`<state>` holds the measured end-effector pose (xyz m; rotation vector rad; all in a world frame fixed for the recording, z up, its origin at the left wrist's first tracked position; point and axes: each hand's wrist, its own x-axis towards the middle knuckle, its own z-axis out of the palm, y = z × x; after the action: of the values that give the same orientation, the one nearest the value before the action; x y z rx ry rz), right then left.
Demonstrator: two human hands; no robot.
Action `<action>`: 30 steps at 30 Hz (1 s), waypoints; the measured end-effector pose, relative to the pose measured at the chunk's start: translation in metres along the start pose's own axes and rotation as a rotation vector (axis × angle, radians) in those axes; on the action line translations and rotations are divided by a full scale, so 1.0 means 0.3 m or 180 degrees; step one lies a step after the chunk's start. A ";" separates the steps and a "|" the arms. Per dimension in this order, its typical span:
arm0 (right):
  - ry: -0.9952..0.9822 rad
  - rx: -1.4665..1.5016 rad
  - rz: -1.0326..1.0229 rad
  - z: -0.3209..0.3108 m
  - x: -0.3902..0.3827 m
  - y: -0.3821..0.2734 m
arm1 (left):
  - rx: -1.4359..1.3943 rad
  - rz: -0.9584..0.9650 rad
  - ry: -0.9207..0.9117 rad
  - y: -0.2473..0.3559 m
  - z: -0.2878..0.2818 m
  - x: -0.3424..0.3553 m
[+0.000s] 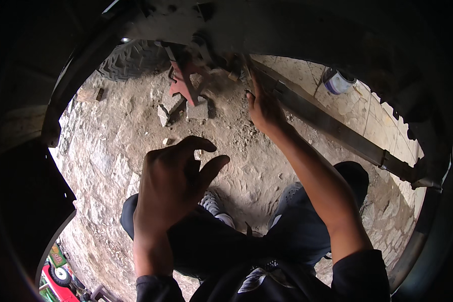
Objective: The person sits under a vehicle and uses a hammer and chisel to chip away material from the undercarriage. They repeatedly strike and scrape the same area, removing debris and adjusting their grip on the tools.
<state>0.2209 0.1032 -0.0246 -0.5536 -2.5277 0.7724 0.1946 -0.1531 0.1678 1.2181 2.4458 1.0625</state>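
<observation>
My left hand (168, 178) hovers over the dirt ground in front of my knees. Its thumb and forefinger curve apart with nothing between them. My right hand (267, 110) reaches up to the dark underside of a vehicle (287, 30), beside a long metal bar (332, 123). Its fingers point upward along something thin and brownish, which shadow keeps me from making out. Left of that hand, a red metal stand (183, 85) rests among broken concrete blocks (197, 108) and reaches up to the dark parts above.
A treaded tyre (131, 60) stands at the far left, near a small block (89, 94) on the ground. On pale tiles at the right is a paint can (337, 81). A red vehicle (60, 284) shows at the lower left. Dark bodywork arches around me.
</observation>
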 end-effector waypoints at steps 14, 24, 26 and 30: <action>0.0078 -0.0314 -0.0007 0.016 0.058 -0.081 | -0.0133 -0.0460 -0.0125 -0.051 -0.013 -0.023; -0.0490 -0.0188 0.0433 -0.063 -0.040 -0.073 | 0.0103 -0.0186 -0.0207 -0.034 -0.006 -0.009; -0.0247 0.0009 0.0417 -0.019 -0.010 -0.087 | 0.0033 -0.0199 -0.0210 -0.027 0.000 -0.003; 0.0404 0.0046 -0.0098 0.056 0.113 -0.062 | 0.0195 -0.0176 -0.0249 -0.036 -0.004 -0.020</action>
<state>0.1797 0.0984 -0.0163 -0.5403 -2.4068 0.7207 0.1912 -0.1625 0.1605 1.1793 2.4538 0.9142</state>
